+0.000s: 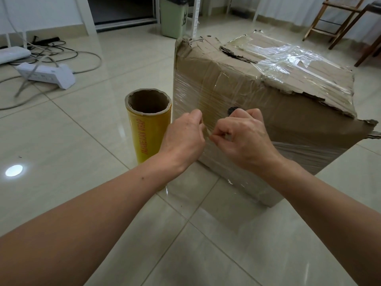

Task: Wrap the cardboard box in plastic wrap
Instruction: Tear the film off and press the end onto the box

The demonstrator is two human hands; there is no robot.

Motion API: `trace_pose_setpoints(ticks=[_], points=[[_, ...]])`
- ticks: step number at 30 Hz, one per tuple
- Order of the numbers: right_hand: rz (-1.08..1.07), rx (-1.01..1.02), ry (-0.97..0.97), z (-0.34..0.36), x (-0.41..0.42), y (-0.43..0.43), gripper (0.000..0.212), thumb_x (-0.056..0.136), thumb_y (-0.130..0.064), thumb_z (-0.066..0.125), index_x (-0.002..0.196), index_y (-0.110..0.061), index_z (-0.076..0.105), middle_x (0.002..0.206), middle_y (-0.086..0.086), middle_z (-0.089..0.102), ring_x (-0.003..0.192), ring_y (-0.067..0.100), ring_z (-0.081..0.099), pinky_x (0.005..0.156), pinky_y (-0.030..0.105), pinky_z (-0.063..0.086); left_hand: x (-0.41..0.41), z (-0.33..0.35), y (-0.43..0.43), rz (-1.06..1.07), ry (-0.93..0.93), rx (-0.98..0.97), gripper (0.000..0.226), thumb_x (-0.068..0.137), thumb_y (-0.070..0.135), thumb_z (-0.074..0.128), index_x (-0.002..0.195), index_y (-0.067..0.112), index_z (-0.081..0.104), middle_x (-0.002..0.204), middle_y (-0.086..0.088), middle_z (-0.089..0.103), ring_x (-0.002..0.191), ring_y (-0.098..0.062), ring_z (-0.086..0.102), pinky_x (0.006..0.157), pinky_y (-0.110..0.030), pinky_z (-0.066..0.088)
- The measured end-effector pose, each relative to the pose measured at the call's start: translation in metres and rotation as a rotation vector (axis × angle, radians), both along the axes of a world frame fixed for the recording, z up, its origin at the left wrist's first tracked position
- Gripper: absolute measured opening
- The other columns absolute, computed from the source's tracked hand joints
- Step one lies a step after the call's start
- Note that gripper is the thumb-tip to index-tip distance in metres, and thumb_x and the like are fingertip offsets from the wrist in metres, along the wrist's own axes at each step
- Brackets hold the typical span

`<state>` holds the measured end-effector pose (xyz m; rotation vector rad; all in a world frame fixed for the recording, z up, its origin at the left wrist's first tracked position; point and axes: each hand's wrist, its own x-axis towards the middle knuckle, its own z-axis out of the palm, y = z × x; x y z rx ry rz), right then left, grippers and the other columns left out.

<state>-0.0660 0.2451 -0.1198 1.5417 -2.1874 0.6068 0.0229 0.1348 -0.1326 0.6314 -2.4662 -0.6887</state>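
Note:
A worn brown cardboard box (pixel 243 83) stands on the tiled floor, its sides covered with clear plastic wrap (pixel 206 96) and its torn top partly taped. A yellow roll of plastic wrap (pixel 148 129) stands upright just left of the box. My left hand (pixel 183 139) and my right hand (pixel 243 135) are close together against the box's near side. Both pinch a thin strip of the wrap between fingertips and thumbs.
A white power strip (pixel 47 75) and tangled cables (pixel 61 52) lie on the floor at the far left. A green bin (pixel 173 17) stands behind the box. Wooden chair legs (pixel 338 19) are at the back right.

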Motion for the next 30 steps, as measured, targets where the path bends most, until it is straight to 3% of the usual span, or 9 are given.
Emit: trace_pose_setpoints(ticks=[13,21,30], points=[[0.089,-0.018,0.016,-0.0006,-0.0047,0.0012,0.026,0.075,-0.033,0.051,0.056,-0.018,0.058,0.052,-0.011,0.056,0.065,0.012,0.05,0.075,0.019,0.018,-0.002,-0.0019,-0.0004,0.013,0.008,0.024,0.013,0.096,0.017,0.043,0.083,0.014,0.046,0.079,0.0,0.051,0.072,-0.02,0.048,0.061,-0.032,0.036],[0.122,0.044,0.049,0.0016,-0.0055,0.0032,0.02,0.073,-0.02,0.062,0.055,-0.013,0.057,0.052,-0.009,0.055,0.064,0.019,0.055,0.073,0.025,0.021,-0.0018,-0.0013,-0.0003,0.004,-0.002,0.047,0.013,0.095,0.018,0.044,0.082,0.016,0.046,0.079,0.0,0.053,0.074,-0.022,0.05,0.063,-0.033,0.039],[0.153,0.089,0.105,0.0017,-0.0083,0.0057,0.021,0.076,-0.019,0.058,0.056,-0.013,0.057,0.053,-0.009,0.056,0.066,0.017,0.055,0.076,0.029,0.027,-0.0004,-0.0026,-0.002,0.005,-0.012,0.059,0.013,0.095,0.02,0.046,0.082,0.017,0.047,0.077,0.001,0.053,0.073,-0.021,0.05,0.062,-0.03,0.037]])
